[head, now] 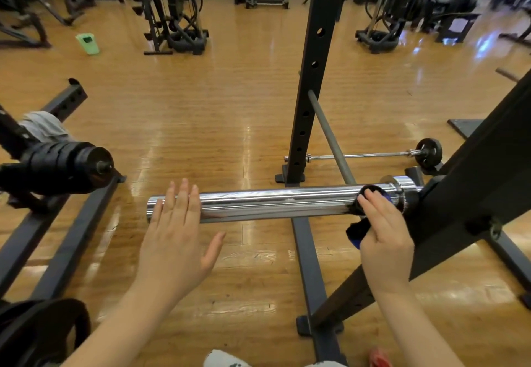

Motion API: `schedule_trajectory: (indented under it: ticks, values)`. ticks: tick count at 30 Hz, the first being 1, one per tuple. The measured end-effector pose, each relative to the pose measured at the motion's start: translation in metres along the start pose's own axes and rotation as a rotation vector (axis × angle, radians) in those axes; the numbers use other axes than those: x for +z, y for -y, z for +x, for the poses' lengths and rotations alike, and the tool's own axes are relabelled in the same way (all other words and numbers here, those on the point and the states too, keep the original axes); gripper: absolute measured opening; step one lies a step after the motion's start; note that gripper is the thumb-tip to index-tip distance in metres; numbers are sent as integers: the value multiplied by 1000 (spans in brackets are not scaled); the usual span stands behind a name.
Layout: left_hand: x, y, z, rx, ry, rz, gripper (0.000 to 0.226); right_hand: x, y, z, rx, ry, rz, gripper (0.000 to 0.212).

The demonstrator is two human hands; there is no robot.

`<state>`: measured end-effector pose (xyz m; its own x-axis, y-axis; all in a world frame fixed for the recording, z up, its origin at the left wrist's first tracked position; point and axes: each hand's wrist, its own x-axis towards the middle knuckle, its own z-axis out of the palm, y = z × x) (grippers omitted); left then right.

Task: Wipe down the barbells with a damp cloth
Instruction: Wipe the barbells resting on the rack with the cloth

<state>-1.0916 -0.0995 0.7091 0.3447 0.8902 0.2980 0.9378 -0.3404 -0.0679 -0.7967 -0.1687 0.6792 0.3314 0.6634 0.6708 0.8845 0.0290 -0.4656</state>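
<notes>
A chrome barbell sleeve [273, 203] lies level across the middle of the head view, its free end at the left and its collar in the rack at the right. My left hand [178, 231] is flat with straight fingers over the sleeve's free end. My right hand [385, 231] grips a dark cloth [359, 227] with a blue edge, wrapped round the sleeve just short of the collar. A second, thin barbell [370, 155] with a small black plate lies on the floor behind the rack.
A black rack upright [311, 79] stands just behind the sleeve, and a slanted black beam [471, 194] crosses at the right. Stacked black plates [66, 165] on a stand and a grey cloth [43, 126] sit at the left. A green bucket [87, 43] stands far back.
</notes>
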Motion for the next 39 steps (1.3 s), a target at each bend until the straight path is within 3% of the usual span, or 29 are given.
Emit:
schedule_trajectory:
  ticks: [6, 12, 18, 27, 35, 39]
  values:
    - [13, -1, -36, 3, 10, -12, 83, -11, -6, -29, 6, 53, -14, 42]
    - [15, 0, -27, 0, 14, 11, 86, -18, 6, 14, -5, -89, -30, 37]
    - [6, 2, -8, -10, -8, 24, 83, -1, 14, 24, -36, 97, -116, 45]
    - [0, -1, -10, -11, -9, 33, 82, -16, 16, 2, -4, 60, -55, 34]
    - [8, -10, -23, 44, 47, -4, 80, -7, 23, 44, 64, 218, -119, 42]
    - [7, -10, -23, 43, 49, -19, 81, -20, 21, 27, 107, 200, -54, 46]
